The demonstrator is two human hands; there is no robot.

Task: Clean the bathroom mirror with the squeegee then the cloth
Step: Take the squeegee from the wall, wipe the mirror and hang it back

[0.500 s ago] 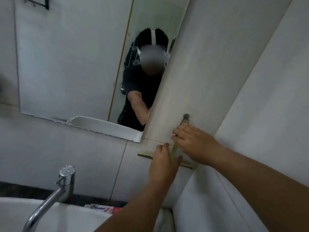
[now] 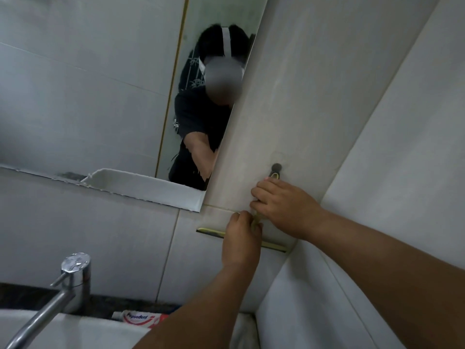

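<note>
Beside the mirror (image 2: 100, 84), both hands hold the squeegee (image 2: 274, 245) handle-up.

both hands (image 2: 242, 238) (image 2: 281, 207) on the squeegee (image 2: 273, 245), hung beside the mirror (image 2: 100, 96)

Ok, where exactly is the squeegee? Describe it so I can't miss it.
Find the mirror, then go just past its lower right corner to the tiled wall. The squeegee hangs there from a dark hook, both hands on its handle; it's the only yellow-green thing with a long horizontal blade.
</note>
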